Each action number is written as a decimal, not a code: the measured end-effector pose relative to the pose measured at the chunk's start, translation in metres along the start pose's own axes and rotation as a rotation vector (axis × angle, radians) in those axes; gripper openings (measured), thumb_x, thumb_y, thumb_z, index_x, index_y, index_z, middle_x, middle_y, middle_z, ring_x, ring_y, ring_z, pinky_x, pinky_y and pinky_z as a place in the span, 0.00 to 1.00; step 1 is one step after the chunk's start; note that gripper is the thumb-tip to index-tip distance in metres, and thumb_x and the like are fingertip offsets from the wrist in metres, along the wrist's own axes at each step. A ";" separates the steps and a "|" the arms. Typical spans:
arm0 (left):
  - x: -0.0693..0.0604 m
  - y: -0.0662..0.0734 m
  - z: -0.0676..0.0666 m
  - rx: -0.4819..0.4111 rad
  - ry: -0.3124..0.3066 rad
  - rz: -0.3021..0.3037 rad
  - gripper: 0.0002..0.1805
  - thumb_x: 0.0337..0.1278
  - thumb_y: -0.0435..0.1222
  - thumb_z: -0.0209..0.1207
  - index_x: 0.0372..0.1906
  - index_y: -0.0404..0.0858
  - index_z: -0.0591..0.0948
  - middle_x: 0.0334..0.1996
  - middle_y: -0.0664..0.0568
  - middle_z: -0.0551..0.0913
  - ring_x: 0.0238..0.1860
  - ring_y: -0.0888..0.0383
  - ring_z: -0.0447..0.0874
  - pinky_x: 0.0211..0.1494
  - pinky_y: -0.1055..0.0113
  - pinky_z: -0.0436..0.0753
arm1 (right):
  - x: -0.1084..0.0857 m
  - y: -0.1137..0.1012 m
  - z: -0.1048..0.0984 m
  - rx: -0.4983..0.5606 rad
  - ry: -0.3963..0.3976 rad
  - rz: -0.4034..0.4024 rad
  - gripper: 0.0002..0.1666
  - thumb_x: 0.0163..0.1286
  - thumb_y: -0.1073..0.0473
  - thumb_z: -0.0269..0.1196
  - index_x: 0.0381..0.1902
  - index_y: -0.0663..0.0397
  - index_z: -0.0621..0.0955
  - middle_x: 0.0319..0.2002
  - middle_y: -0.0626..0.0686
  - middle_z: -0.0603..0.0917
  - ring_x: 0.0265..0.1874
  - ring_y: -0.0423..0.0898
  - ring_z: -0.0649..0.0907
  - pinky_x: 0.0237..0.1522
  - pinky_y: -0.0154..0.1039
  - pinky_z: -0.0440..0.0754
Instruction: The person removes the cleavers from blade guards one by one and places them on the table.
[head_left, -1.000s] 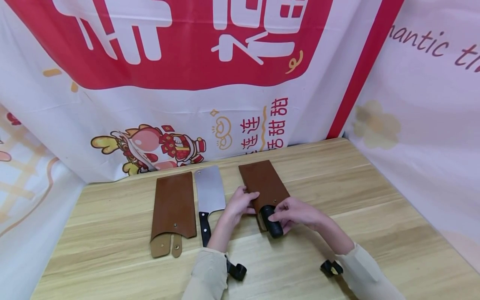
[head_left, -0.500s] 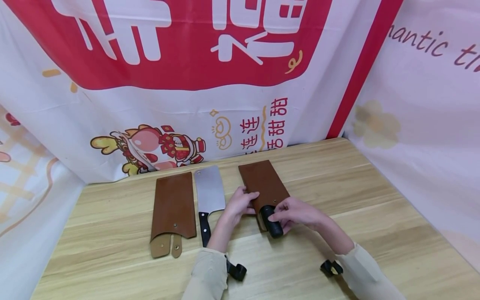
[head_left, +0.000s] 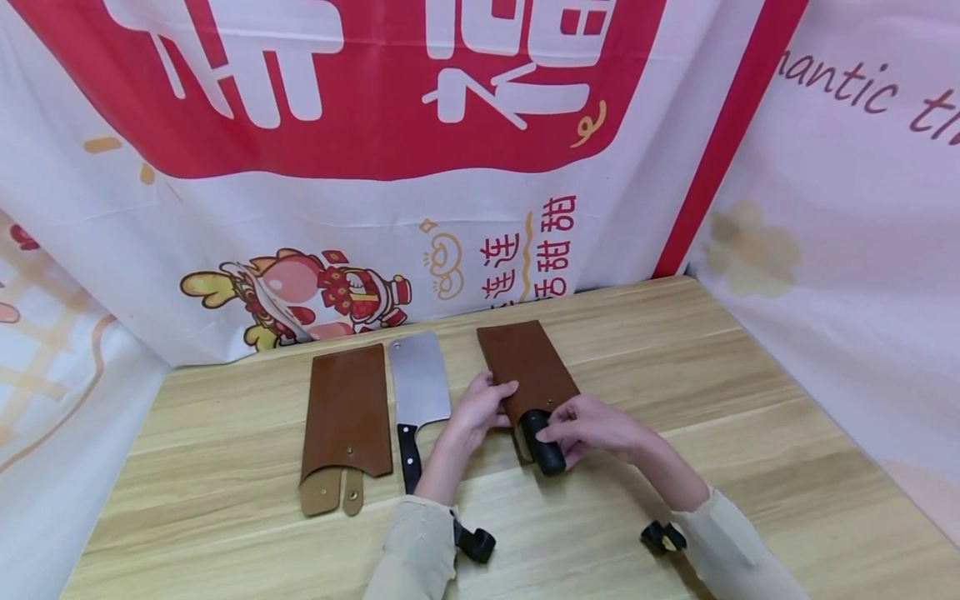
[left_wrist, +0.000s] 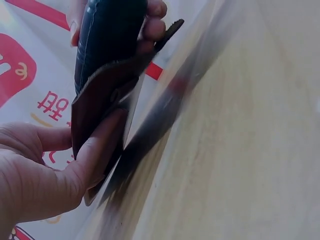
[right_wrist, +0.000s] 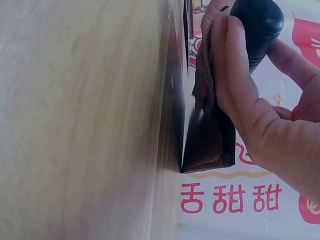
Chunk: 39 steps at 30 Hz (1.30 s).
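A brown leather knife sheath (head_left: 528, 367) is tilted slightly, its lower end lifted off the table in both wrist views. My left hand (head_left: 478, 410) pinches its left edge, thumb on one face and fingers on the other (left_wrist: 50, 175). From the sheath's mouth sticks a thick black knife handle (head_left: 546, 446); the blade is hidden inside. My right hand (head_left: 592, 429) holds this handle between thumb and fingers, and in the right wrist view its fingers also lie along the sheath's flap (right_wrist: 207, 65). A cleaver (head_left: 420, 379) with a black riveted handle lies left of my left hand.
A second brown sheath (head_left: 347, 408) lies flat left of the cleaver, its tan flap and strap toward me. The wooden table (head_left: 675, 367) meets a printed cloth backdrop (head_left: 420, 158) at the back. More cloth (head_left: 840, 275) hangs along the right side.
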<state>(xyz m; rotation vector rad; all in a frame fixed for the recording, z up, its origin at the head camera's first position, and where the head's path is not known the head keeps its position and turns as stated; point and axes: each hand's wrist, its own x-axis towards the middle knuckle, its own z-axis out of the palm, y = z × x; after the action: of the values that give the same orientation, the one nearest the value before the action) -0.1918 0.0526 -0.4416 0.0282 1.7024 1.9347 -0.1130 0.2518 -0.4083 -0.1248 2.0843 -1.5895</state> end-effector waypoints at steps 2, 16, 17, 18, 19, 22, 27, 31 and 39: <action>-0.001 0.001 0.001 -0.009 0.011 0.007 0.25 0.77 0.33 0.54 0.70 0.27 0.65 0.55 0.32 0.80 0.45 0.48 0.86 0.43 0.62 0.87 | 0.000 0.000 0.001 0.014 -0.004 0.006 0.15 0.71 0.57 0.68 0.27 0.60 0.80 0.28 0.53 0.83 0.25 0.45 0.84 0.32 0.40 0.88; -0.009 0.013 0.004 -0.129 0.109 0.070 0.27 0.76 0.30 0.55 0.73 0.27 0.63 0.51 0.34 0.82 0.40 0.52 0.87 0.37 0.65 0.86 | 0.001 -0.009 0.010 0.287 -0.041 0.014 0.17 0.74 0.63 0.64 0.47 0.76 0.73 0.46 0.67 0.81 0.42 0.61 0.89 0.43 0.51 0.89; -0.009 0.014 0.004 -0.136 0.113 0.074 0.28 0.76 0.30 0.55 0.73 0.27 0.63 0.51 0.35 0.83 0.39 0.52 0.87 0.36 0.65 0.86 | 0.001 -0.010 0.011 0.294 -0.038 0.015 0.17 0.74 0.63 0.64 0.48 0.76 0.73 0.46 0.68 0.81 0.43 0.62 0.89 0.44 0.51 0.89; -0.009 0.016 0.003 -0.142 0.119 0.080 0.28 0.75 0.30 0.55 0.73 0.27 0.63 0.50 0.35 0.83 0.39 0.53 0.87 0.36 0.66 0.86 | 0.001 -0.011 0.012 0.299 -0.037 0.015 0.18 0.74 0.63 0.64 0.48 0.76 0.73 0.47 0.68 0.81 0.43 0.62 0.89 0.45 0.51 0.89; -0.010 0.017 0.003 -0.152 0.125 0.084 0.27 0.75 0.30 0.55 0.73 0.27 0.63 0.49 0.36 0.83 0.38 0.53 0.87 0.35 0.66 0.85 | 0.001 -0.012 0.012 0.301 -0.033 0.013 0.18 0.74 0.63 0.64 0.48 0.76 0.73 0.47 0.68 0.81 0.43 0.62 0.89 0.46 0.51 0.88; -0.011 0.022 0.001 -0.202 0.147 0.099 0.25 0.75 0.29 0.55 0.71 0.28 0.65 0.46 0.40 0.83 0.36 0.55 0.86 0.33 0.66 0.84 | 0.001 -0.016 0.015 0.299 -0.010 -0.001 0.18 0.75 0.62 0.64 0.47 0.75 0.74 0.44 0.66 0.83 0.40 0.58 0.90 0.45 0.49 0.89; -0.014 0.030 0.000 -0.313 0.183 0.136 0.21 0.75 0.28 0.55 0.66 0.29 0.67 0.40 0.45 0.83 0.33 0.56 0.86 0.32 0.65 0.83 | -0.003 -0.023 0.017 0.286 0.019 -0.031 0.22 0.76 0.58 0.62 0.54 0.76 0.75 0.43 0.61 0.83 0.37 0.50 0.88 0.43 0.44 0.89; -0.016 0.037 -0.003 -0.380 0.223 0.176 0.21 0.75 0.28 0.55 0.66 0.30 0.66 0.43 0.45 0.83 0.36 0.55 0.86 0.36 0.64 0.84 | -0.010 -0.028 0.019 0.259 -0.025 -0.050 0.28 0.74 0.58 0.64 0.60 0.78 0.73 0.47 0.64 0.82 0.40 0.51 0.87 0.46 0.47 0.87; -0.023 0.054 -0.013 -0.434 0.260 0.205 0.23 0.76 0.28 0.54 0.70 0.32 0.65 0.56 0.38 0.79 0.43 0.53 0.85 0.40 0.64 0.85 | -0.018 -0.033 0.025 0.193 -0.106 -0.057 0.31 0.68 0.60 0.68 0.59 0.78 0.73 0.44 0.61 0.84 0.41 0.49 0.85 0.44 0.41 0.86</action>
<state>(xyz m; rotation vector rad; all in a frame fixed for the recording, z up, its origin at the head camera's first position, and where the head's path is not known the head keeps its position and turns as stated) -0.1985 0.0294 -0.3866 -0.2286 1.4379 2.5185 -0.0939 0.2264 -0.3768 -0.1976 1.8521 -1.7696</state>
